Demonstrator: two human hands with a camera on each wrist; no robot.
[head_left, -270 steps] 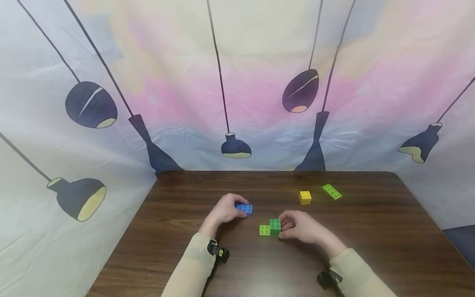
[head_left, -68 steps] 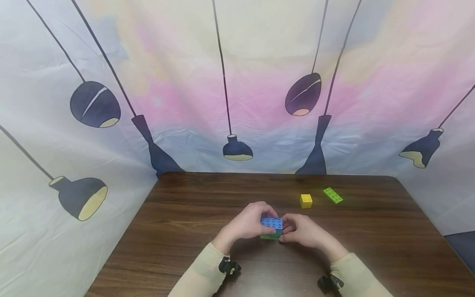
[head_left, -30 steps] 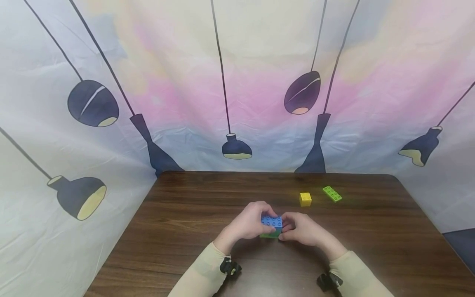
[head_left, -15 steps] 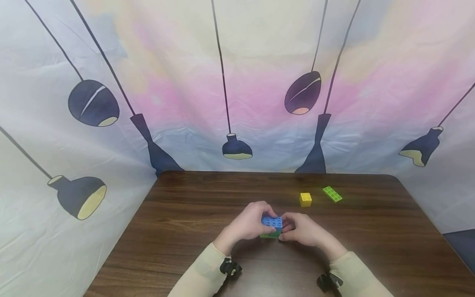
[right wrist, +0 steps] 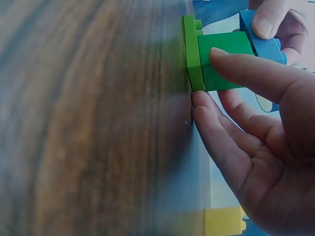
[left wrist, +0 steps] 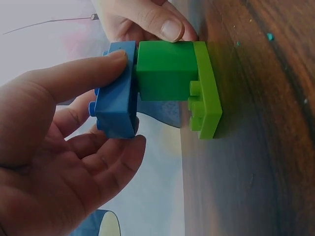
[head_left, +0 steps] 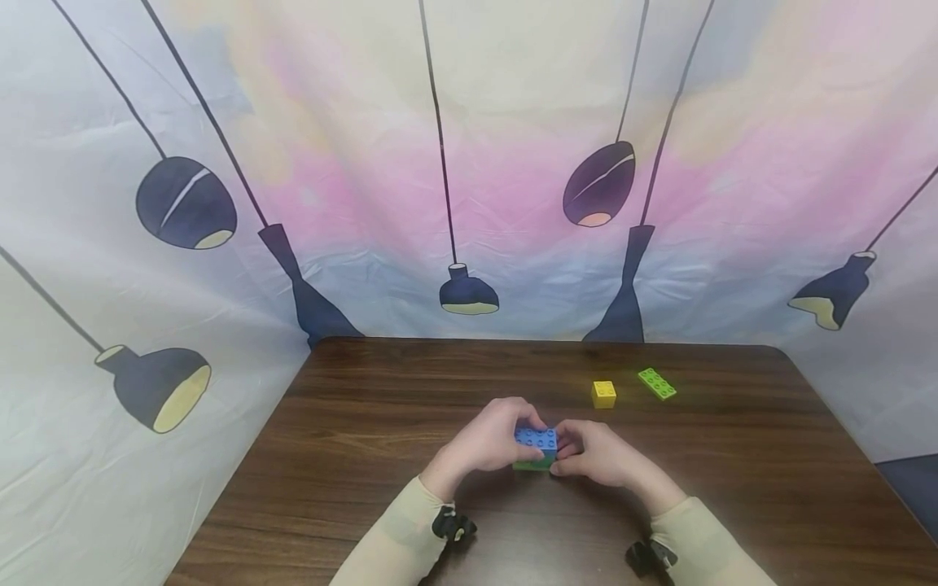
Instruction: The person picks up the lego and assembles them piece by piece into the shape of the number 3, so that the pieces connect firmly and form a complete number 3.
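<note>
My left hand grips a blue toy building brick with studs, thumb on its near side and fingers behind. That brick sits on top of a green brick, a thin dark gap showing between them in the left wrist view. Below the green brick lies a thin lime-green plate on the table; the green brick covers one end of it, and the blue brick overhangs the plate's bare studs. From the other side my right hand pinches the green brick, its thumb across one face and fingertips low by the plate.
Behind the hands, a small yellow brick stands on the brown wooden table. Farther right lies a second lime-green plate with studs. A cloth printed with lamps hangs along the table's back edge.
Nine seconds ago the left hand held the blue brick on the table, left of the green one. It then came right, onto the green brick. Over the last second both hands stay nearly still.
</note>
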